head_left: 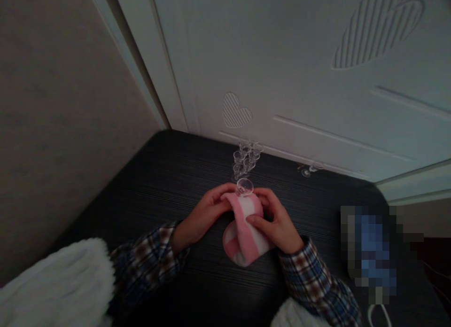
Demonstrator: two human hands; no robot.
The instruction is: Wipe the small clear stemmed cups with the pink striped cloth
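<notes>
A pink and white striped cloth (248, 230) hangs folded between my two hands, above the dark table. My left hand (207, 212) pinches its upper left edge. On the right side, my right hand (276, 219) grips the cloth with the thumb in front and the fingers behind. A small clear glass (244, 187) rises out of the cloth's top, its round rim facing up and its lower part hidden by the cloth. Just behind it, several similar clear glasses (248, 158) stand close together in rows.
The dark wood-grain table (158, 186) meets a white panel (296, 73) with raised hearts. Near that panel, to the right, is another clear glass (313, 168). A pixelated blue object (373, 252) lies at the right, with a white loop below it.
</notes>
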